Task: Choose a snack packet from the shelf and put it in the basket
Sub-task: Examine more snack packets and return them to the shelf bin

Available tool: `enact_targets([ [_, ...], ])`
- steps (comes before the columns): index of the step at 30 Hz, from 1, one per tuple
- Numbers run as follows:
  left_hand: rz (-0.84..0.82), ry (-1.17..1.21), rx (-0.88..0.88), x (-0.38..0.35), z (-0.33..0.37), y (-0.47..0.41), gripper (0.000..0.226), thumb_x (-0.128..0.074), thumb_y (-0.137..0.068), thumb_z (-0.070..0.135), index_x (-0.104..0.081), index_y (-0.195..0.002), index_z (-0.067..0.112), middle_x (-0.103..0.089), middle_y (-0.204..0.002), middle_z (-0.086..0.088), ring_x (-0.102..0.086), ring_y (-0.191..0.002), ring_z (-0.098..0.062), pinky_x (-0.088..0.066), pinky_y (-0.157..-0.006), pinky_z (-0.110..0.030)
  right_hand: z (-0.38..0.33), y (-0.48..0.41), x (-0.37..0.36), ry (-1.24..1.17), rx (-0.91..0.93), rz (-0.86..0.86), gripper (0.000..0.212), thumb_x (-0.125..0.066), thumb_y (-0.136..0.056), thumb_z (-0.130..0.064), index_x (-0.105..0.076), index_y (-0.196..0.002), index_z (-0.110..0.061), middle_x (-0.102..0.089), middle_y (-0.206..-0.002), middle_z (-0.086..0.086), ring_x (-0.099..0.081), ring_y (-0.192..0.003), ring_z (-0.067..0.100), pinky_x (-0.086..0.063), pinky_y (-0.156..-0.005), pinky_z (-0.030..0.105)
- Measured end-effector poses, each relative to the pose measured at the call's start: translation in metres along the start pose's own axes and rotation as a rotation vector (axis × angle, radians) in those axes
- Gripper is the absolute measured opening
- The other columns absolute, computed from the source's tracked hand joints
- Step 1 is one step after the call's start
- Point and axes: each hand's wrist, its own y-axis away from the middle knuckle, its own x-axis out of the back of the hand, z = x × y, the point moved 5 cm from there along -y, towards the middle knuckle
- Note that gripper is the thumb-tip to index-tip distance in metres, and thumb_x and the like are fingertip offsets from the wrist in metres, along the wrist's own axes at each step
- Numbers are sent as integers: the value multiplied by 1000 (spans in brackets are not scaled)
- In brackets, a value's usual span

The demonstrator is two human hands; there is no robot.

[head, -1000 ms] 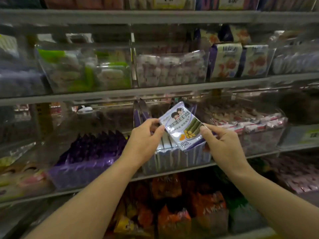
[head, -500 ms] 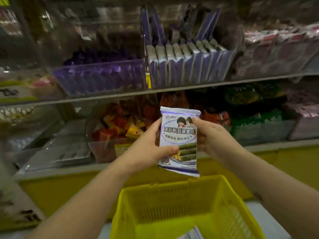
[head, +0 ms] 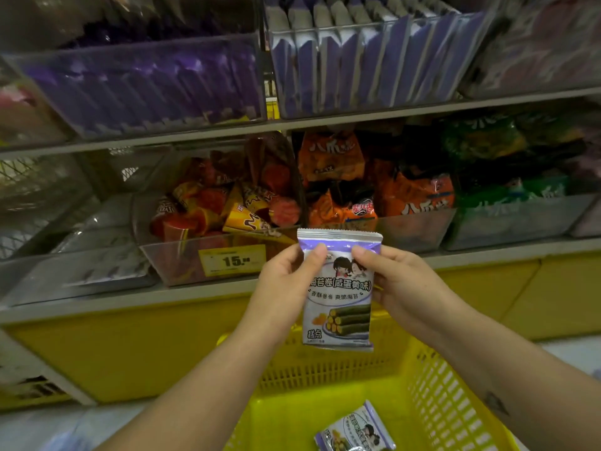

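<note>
Head view, left hand, right hand pinching snack packet, seemingly over cropped basket

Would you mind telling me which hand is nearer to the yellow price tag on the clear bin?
Left. The left hand is just right of the price tag, pinching the snack packet; the right hand holds the packet's far side.

I see the purple-and-white foil snack packet upright between my left hand and right hand, above the yellow plastic mesh basket, where a second like packet lies, with the grey metal shelf behind.
</note>
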Motion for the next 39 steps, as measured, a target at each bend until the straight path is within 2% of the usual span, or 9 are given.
enact_targets([
  [3,6,25,31,-1,-1,0,21,-61,-88,35,-71,-100,22,-76,-96,-2,-73,-88,-17,-56,-71,-28,1,0,1,-12,-34,21,29,-62,-85,-27,-72,-105,-7,-74,-101,15,-70,-93,25,-51,-89,41],
  [9,16,122,114,1,0,2,13,-59,-92,16,-72,-95,15,-76,-90,-5,-71,-75,-11,-53,-59,-19,3,3,1,24,-44,20,24,-54,-94,-25,-71,-102,-11,-75,-96,11,-71,-88,21,-53,-83,40],
  [15,25,162,131,4,3,2,20,-57,-92,25,-74,-90,15,-75,-82,-3,-68,-67,-8,-51,-59,-20,-3,7,-4,29,15,-38,39,-54,-83,-42,-75,-96,-11,-75,-99,12,-71,-92,23,-55,-80,37],
  [20,19,203,105,5,7,0,30,-54,-88,35,-77,-77,19,-73,-77,-4,-65,-65,-8,-47,-65,-29,-6,7,-4,9,48,-69,42,-54,-80,-47,-76,-93,-14,-75,-99,11,-71,-89,18,-55,-74,31],
  [24,-68,221,86,1,8,2,32,-55,-80,41,-76,-93,22,-75,-91,-7,-68,-77,-12,-52,-72,-32,-14,6,0,69,129,-21,25,-51,-95,-34,-75,-99,-26,-76,-97,6,-73,-87,16,-56,-66,26],
  [26,-90,236,86,0,7,3,32,-55,-81,40,-75,-99,22,-75,-96,-9,-69,-81,-14,-55,-72,-33,-19,6,3,128,188,-12,26,-46,-100,-24,-70,-104,-35,-77,-97,1,-73,-88,14,-56,-64,21],
  [31,-102,253,98,-2,8,4,32,-55,-81,39,-75,-101,26,-74,-99,-8,-69,-83,-13,-56,-67,-29,-22,8,2,174,228,-41,30,-45,-100,-23,-65,-110,-43,-76,-101,-4,-72,-93,12,-57,-66,21],
  [36,-54,266,109,3,5,3,33,-53,-84,36,-73,-108,24,-74,-100,-11,-68,-83,-15,-57,-74,-35,-22,6,4,183,148,-67,32,-46,-99,-26,-53,-120,-50,-75,-103,-7,-71,-94,14,-59,-69,28],
  [39,42,338,129,11,7,0,27,-50,-93,30,-75,-97,21,-74,-92,-11,-67,-77,-16,-55,-73,-37,-12,13,1,201,-98,-283,36,-56,-88,-40,-61,-123,-32,-73,-112,1,-69,-103,21,-59,-80,34],
])
